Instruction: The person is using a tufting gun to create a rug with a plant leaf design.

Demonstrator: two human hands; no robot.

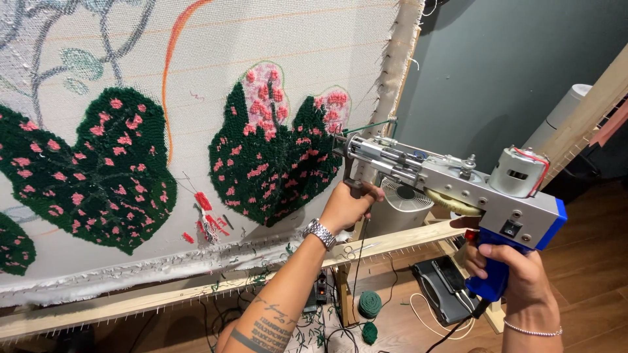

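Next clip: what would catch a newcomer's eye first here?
Probably the silver and blue tufting gun at centre right, its tip against the stretched white cloth; the right hand grips its blue handle and the left hand its front grip. Next come the dark green tufted leaves with pink spots across the cloth on the wooden frame.

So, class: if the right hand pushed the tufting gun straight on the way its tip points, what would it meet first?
Most likely the dark green leaf tufted on the stretched cloth; the tufting gun held by the right hand already seems to touch its edge.
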